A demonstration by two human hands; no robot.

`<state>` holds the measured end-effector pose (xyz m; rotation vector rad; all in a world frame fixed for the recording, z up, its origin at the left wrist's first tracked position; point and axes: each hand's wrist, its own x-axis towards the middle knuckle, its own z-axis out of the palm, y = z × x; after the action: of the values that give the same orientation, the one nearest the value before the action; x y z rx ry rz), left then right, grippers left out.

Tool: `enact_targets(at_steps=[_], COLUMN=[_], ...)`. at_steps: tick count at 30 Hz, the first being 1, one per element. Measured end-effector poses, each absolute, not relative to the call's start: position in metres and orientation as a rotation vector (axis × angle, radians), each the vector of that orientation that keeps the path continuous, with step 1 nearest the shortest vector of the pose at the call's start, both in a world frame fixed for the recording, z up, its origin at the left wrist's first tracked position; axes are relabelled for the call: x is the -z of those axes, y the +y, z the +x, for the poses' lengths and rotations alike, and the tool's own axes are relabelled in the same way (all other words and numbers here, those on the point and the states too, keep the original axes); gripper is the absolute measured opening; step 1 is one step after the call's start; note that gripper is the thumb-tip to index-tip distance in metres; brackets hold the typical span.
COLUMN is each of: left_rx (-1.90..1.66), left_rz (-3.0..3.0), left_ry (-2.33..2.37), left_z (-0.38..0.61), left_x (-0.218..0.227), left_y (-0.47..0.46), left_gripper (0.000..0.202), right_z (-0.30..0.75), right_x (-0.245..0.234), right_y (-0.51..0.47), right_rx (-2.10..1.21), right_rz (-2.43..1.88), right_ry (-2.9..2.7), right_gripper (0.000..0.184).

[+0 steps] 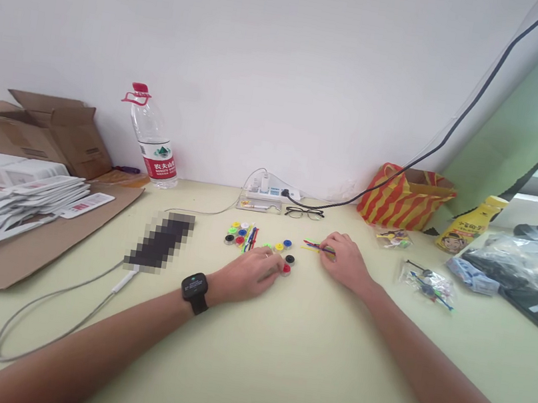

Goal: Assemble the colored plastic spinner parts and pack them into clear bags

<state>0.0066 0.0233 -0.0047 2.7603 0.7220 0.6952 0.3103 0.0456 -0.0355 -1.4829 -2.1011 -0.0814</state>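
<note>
- We see the left hand (252, 273) lying palm down on the pale table (275, 364), forearm stretched in from the lower left with a black watch (195, 291) on the wrist.
- Its fingers are loosely curled, the tips resting at a red disc (286, 269); we cannot tell whether they pinch it or only touch it.
- The right hand (345, 261) reaches in from the lower right, knuckles up, fingers bent toward the left.
- Its fingertips are closed on one end of a bundle of thin coloured sticks (313, 245), which lies flat on the table.
- The bundle's long axis runs nearly left to right across our view, its free end pointing left, away from the right hand and toward the small discs.
- Just left of that free end sit a blue disc (287, 244) and a black disc (289, 258), close to the left fingertips.
- Further left is a cluster of coloured discs (238, 232), with a few more sticks beside it, standing nearly front to back.
- Behind the hands, near the wall, lie a pair of glasses (303, 213) and a power strip (265, 193).
- A water bottle (152, 137) stands at the back left, and a striped bag (403, 198) at the back right.
</note>
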Motion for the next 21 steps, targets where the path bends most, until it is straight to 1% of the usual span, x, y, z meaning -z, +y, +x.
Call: enact_targets(at_steps=[2,5,7,13,17,19,21], left_rx=[-0.623,-0.527,-0.535,-0.666,-0.65,-0.623,-0.595], left_rz=[2.805,2.871,2.874,2.804,2.787,2.788,2.792], left_ry=[0.645,0.58,0.614,0.84,0.864,0.837,0.805], left_z=[0.006,0.004,0.004,0.004,0.004,0.003,0.002], left_x=[0.001,-0.002,-0.001,0.006,0.008,0.008,0.009], left_y=[0.021,0.02,0.02,0.023,0.024,0.025,0.026], left_gripper=[0.024,0.042,0.047,0.045,0.044,0.043,0.044], right_z=[0.311,0.312,0.312,0.311,0.308,0.301,0.289], right_x=[0.037,0.038,0.039,0.041,0.034,0.026,0.016], right_y=[0.047,0.049,0.049,0.046,0.044,0.04,0.031], right_rx=[0.091,0.099,0.103,0.117,0.138,0.1,-0.01], right_rz=[-1.517,-1.547,-1.555,-1.568,-1.57,-1.517,-1.405], right_ry=[-2.103,-2.104,-2.106,-2.107,-2.073,-2.033,-2.008], right_gripper=[0.01,0.012,0.014,0.018,0.018,0.017,0.016])
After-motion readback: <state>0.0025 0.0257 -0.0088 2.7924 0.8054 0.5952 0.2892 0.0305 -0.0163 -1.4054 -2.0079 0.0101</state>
